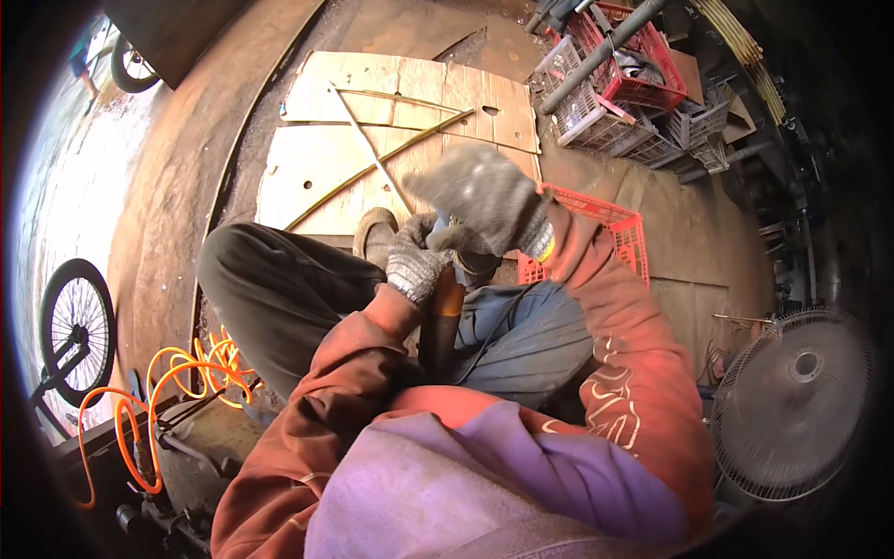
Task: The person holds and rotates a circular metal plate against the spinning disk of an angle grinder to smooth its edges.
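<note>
Both hands wear grey knitted gloves. My left hand [416, 263] is closed around the top of a dark upright tool [441, 321] with an orange-brown glint, standing between my knees. My right hand [484, 200] is raised just above and to the right of it, its back toward the camera; its fingers are bent, and whether it holds anything is hidden. My legs, one in dark trousers and one in blue-grey, are crossed below the hands, with a shoe [374, 235] poking out beside the left hand.
Cardboard sheets [400, 112] with thin rods across them lie on the floor ahead. A red crate [624, 238] sits to my right, more crates [615, 84] at the back. A fan [792, 401] stands at right; an orange hose [177, 382] and a bicycle wheel [76, 326] at left.
</note>
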Motion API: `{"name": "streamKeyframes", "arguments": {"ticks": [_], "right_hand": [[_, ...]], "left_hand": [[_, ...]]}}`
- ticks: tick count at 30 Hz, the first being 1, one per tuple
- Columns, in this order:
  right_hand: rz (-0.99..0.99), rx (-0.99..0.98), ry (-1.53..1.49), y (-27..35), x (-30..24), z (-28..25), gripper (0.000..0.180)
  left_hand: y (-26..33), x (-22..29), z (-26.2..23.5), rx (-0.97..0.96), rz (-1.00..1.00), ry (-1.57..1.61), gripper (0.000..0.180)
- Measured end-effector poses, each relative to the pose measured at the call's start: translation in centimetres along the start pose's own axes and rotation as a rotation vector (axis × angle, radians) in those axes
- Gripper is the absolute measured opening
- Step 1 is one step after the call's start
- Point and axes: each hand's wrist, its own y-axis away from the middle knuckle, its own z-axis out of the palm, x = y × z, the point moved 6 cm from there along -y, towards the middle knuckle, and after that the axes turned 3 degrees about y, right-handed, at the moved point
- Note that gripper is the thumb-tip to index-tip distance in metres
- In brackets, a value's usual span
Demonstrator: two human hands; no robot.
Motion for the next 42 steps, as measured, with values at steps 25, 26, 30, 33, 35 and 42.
{"name": "streamKeyframes", "arguments": {"ticks": [25,26,30,33,35,42], "right_hand": [[1.95,0.75,-0.867,15.5,4.3,8.4,0.058],[1.959,0.7,-0.97,16.1,4.1,9.2,0.07],[1.439,0.107,-0.297,10.4,5.6,3.8,0.076],[0.3,0.311,0.027,2.7,1.7,-1.3,0.063],[0.146,-0.201,-0.13,-0.1,-0.5,-0.3,0.058],[1.79,0.738,-1.128,13.7,4.0,8.5,0.065]], "left_hand": [[0.2,0.9,3.1,0.048,0.05,0.06,0.038],[0.2,0.7,3.1,0.009,0.036,-0.084,0.041],[-0.2,0.0,0.9,0.1,0.016,0.04,0.036],[-0.1,0.3,1.8,0.086,-0.002,0.018,0.033],[0.1,1.0,1.7,0.058,-0.016,-0.03,0.031],[0.9,2.4,3.4,0.045,-0.094,0.012,0.046]]}}
